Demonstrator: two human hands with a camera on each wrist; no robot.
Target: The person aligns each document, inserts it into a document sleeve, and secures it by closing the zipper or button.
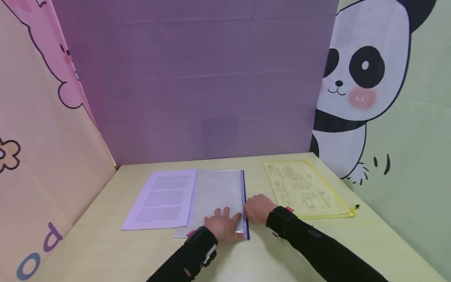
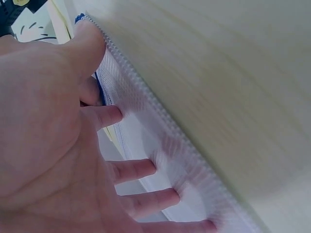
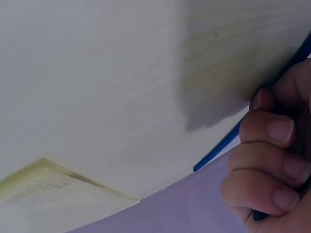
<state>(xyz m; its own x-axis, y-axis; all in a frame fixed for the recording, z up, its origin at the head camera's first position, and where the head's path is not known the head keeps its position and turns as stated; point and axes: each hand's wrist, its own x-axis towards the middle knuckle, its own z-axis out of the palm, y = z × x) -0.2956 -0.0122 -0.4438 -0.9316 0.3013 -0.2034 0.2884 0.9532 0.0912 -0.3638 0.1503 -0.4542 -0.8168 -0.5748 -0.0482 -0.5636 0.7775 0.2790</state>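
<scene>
A clear mesh zipper pouch point(image 1: 220, 188) with a blue zipper along its right edge lies flat on the table. My left hand point(image 1: 223, 227) rests on its near part, fingers spread; in the left wrist view the fingertips point(image 2: 167, 196) press the mesh near its ribbed border. At the blue zipper point(image 3: 221, 148), my right hand point(image 1: 260, 208) has its fingers curled, pinching the zipper pull. The dark end of the zipper pull point(image 3: 258, 215) pokes out below the fingers in the right wrist view; the rest of it is hidden in the hand.
Printed sheets of paper point(image 1: 163, 199) lie to the left, their right side meeting the pouch. A yellow zipper pouch point(image 1: 303, 188) with drawings inside lies at the right, its dark pull at the near corner. A purple panel point(image 1: 211, 78) stands behind the table point(image 1: 141, 254).
</scene>
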